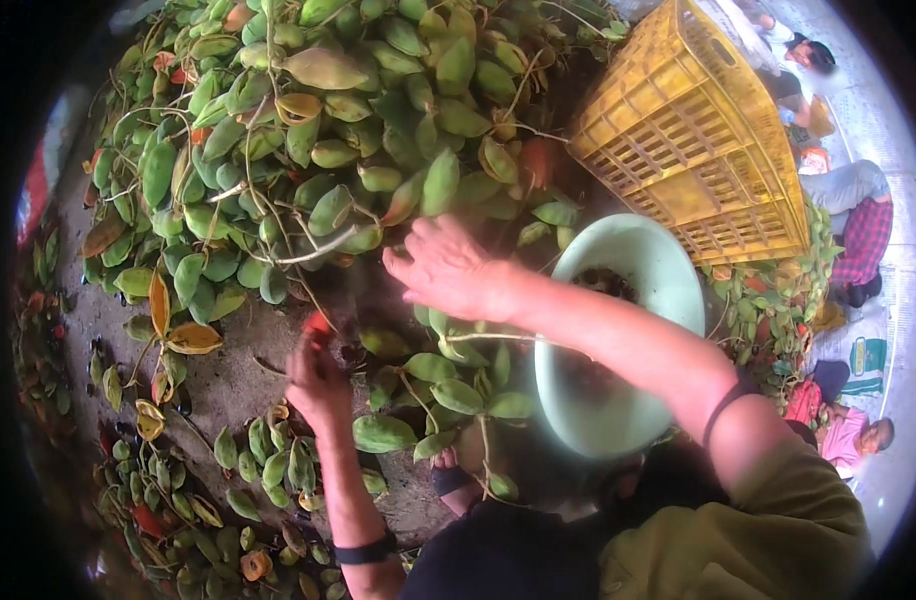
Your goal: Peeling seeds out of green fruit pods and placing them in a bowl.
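Observation:
My right hand [448, 268] reaches out over the edge of a big heap of green leafy twigs [308, 130], fingers spread and flat, holding nothing I can see. My left hand [318, 382] is lower down, fingers pinched around a small red fruit [318, 322] on a dark cluster by the heap's edge. A leafy sprig [448, 390] lies under my right forearm. A pale green plastic bowl [668, 270] stands to my right with dark bits inside it.
A yellow slatted plastic crate [698, 130] lies tilted behind the bowl. Loose leaves and red fruits [228, 470] litter the bare concrete floor [228, 385] on the left. Other people [858, 430] sit at the right edge near more leaves.

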Demonstrator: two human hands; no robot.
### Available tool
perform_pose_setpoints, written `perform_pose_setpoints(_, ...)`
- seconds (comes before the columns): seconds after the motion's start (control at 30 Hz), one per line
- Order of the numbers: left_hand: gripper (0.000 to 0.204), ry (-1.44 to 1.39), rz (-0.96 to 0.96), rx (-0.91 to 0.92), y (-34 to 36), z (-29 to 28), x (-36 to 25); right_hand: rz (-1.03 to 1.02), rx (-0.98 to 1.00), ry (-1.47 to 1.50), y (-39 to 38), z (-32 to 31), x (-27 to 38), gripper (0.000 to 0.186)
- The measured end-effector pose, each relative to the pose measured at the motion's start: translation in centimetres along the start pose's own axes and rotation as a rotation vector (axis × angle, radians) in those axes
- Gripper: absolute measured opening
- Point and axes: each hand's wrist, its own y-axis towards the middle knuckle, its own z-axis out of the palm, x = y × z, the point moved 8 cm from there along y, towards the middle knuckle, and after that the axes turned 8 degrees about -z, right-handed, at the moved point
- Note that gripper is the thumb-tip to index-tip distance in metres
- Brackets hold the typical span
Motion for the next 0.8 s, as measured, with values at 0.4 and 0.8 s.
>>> perform_pose_setpoints(0.4,0.020,-0.041,0.030,0.632,-3.3,-1.9,-8.5,-0.004,0.235,0.093,-8.0,2.7,-2.9,0.021)
perform_pose_setpoints(0.8,0.062,0.345,0.289,0.255,2.6,9.1,-9.1,0.029,-0.102,0.510,-4.1,0.4,-1.7,0.026)
